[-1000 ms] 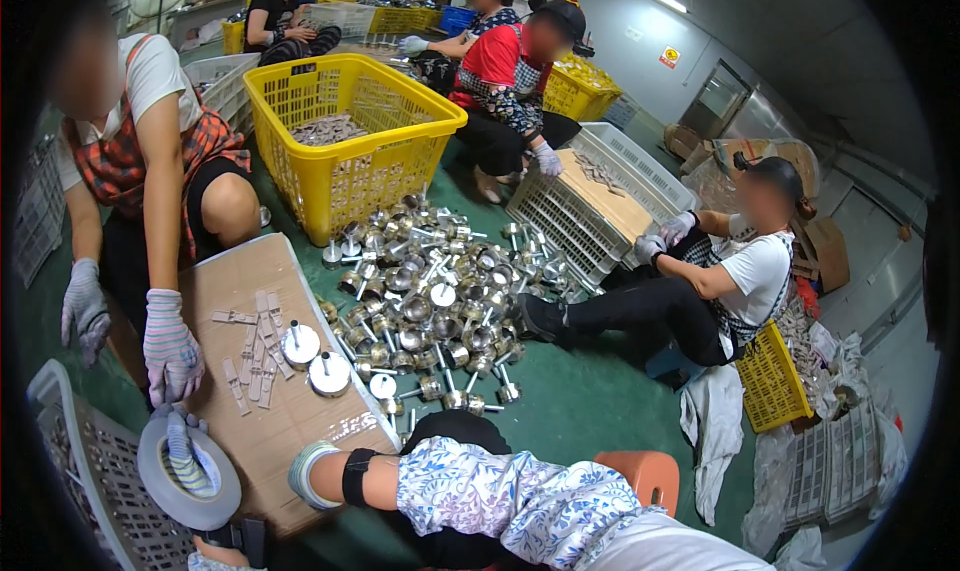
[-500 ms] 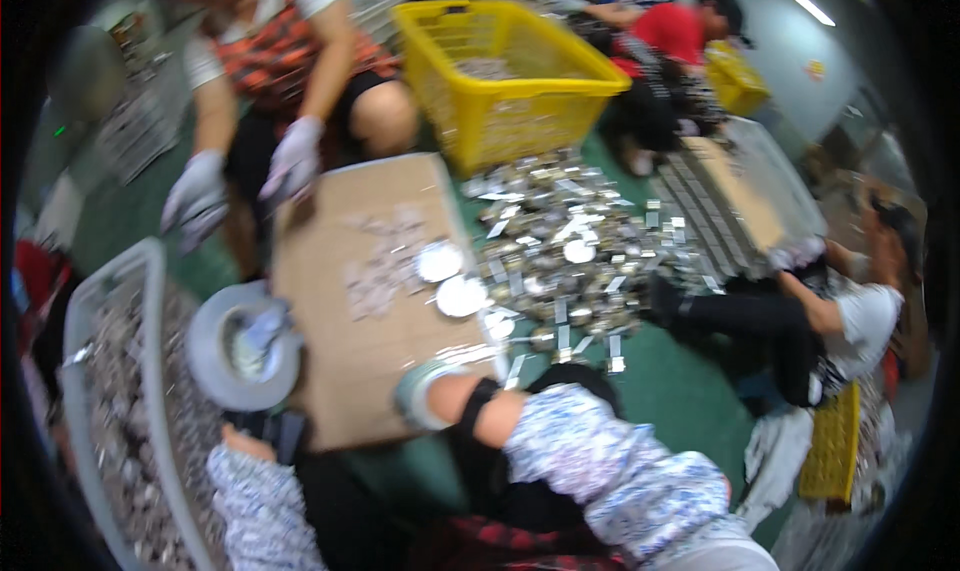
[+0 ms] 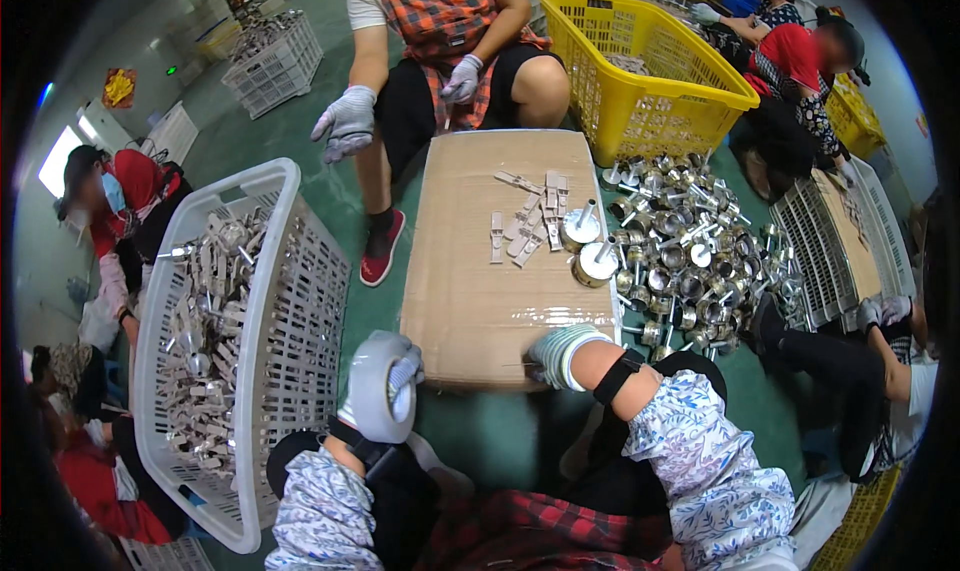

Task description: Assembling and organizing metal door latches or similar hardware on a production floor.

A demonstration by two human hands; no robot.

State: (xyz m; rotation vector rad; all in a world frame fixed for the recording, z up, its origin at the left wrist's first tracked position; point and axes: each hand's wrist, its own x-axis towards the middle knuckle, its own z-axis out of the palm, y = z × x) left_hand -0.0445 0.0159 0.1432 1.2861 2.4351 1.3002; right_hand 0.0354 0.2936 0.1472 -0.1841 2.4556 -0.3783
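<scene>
My left hand (image 3: 403,373), in a striped glove, is closed on a wide roll of clear tape (image 3: 368,396), its fingers showing at the roll's core. My right hand (image 3: 566,357), gloved too, rests at the near right edge of a brown cardboard sheet (image 3: 470,311); its fingers are mostly hidden. On the sheet lie several flat grey-beige slotted pieces (image 3: 530,216). Two round metal cups with stems (image 3: 597,261) stand beside them at the sheet's right edge.
A white basket (image 3: 285,301) full of similar pieces stands at my left. A pile of stemmed metal cups (image 3: 690,256) covers the green floor at right, below a yellow basket (image 3: 660,81). Across the sheet sits a co-worker with gloved hands (image 3: 345,121); other people sit around.
The view has swung left and steadied, so the scene sits further right. Across the sheet, the co-worker's hands are held differently. The tape roll remains with my left hand.
</scene>
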